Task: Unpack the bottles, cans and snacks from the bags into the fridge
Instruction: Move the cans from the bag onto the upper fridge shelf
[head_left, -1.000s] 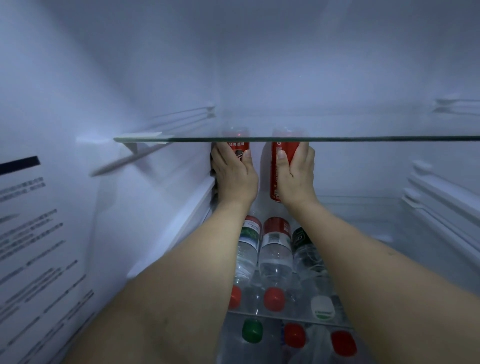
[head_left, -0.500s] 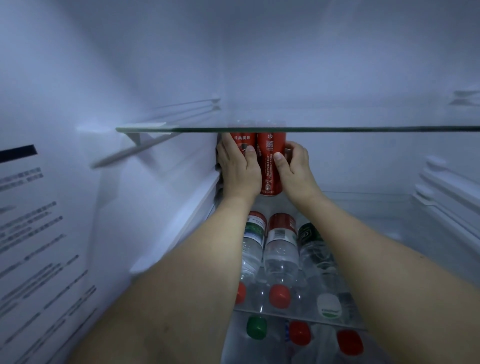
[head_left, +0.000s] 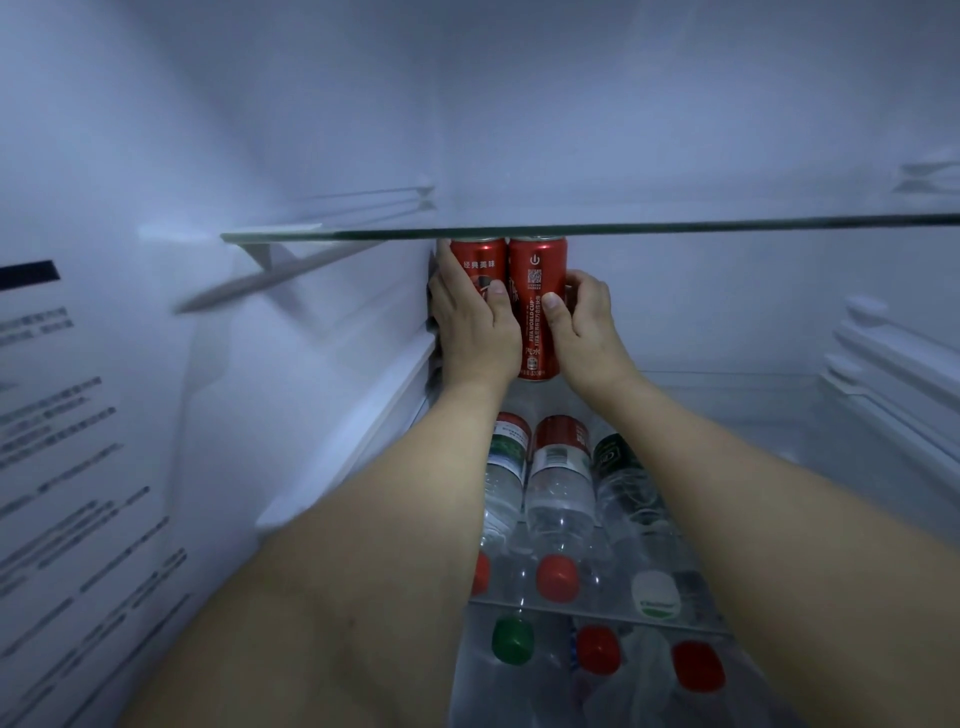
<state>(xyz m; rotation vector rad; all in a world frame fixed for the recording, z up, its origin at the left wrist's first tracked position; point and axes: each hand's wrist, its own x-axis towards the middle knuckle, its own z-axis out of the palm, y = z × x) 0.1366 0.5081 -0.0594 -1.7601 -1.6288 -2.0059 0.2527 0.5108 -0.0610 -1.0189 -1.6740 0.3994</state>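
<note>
Both hands reach deep into the white fridge: the left hand (head_left: 475, 322) is wrapped around one tall red soda can (head_left: 475, 262), and the right hand (head_left: 584, 325) grips a second tall red soda can (head_left: 537, 306) touching it. These cans stand upright at the back, just under the clear glass shelf (head_left: 623, 232). Clear plastic water bottles (head_left: 558, 493) lie below the arms.

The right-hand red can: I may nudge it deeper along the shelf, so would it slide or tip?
The right-hand red can is tall and slim, so a high push could tip it. Its smooth wall probably slides on the shelf. The left can stands against it, and the right hand grips it, which should steady it.
</note>
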